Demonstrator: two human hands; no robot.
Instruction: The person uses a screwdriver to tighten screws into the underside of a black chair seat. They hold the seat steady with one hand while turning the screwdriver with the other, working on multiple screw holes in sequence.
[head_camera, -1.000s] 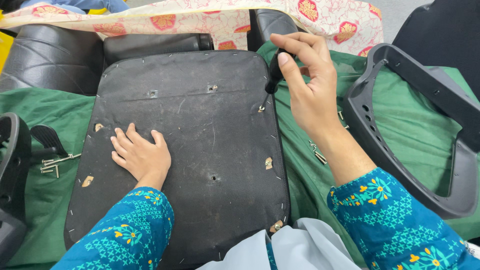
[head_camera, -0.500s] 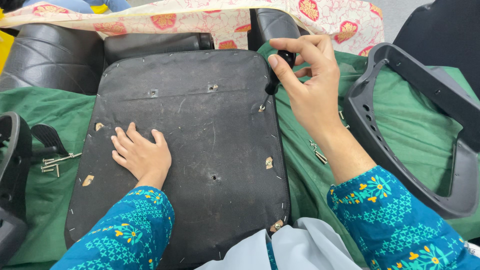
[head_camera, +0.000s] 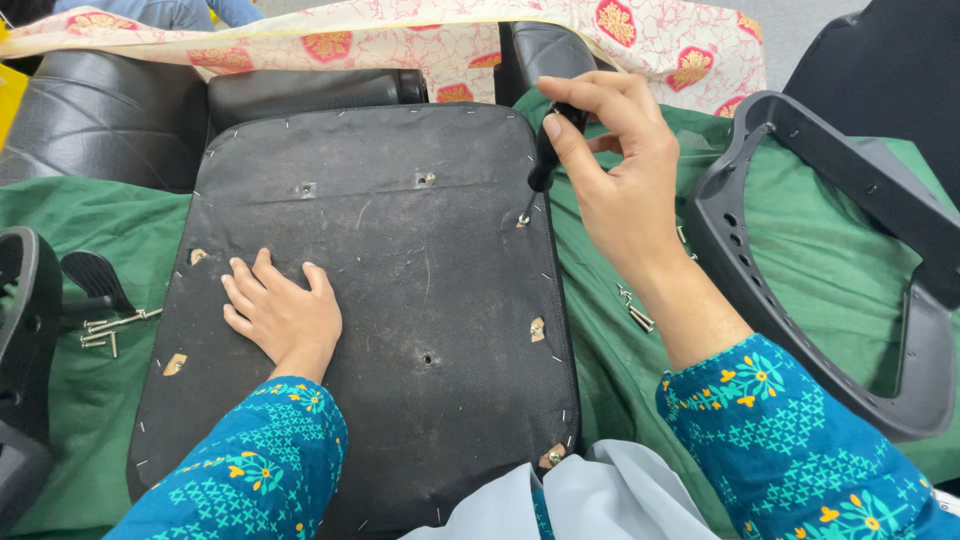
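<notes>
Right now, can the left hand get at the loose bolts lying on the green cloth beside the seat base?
Probably yes. The left hand rests flat on the seat base, holding nothing, and the bolts lie in the open on the green cloth with nothing between.

Centre frame: black seat base (head_camera: 370, 300), underside up, on green cloth (head_camera: 820, 250). Left hand (head_camera: 283, 315) flat on it, lower left. Right hand (head_camera: 615, 170), upper right, grips a black-handled tool (head_camera: 545, 160), apparently a screwdriver, tip at the base's right edge.
</notes>
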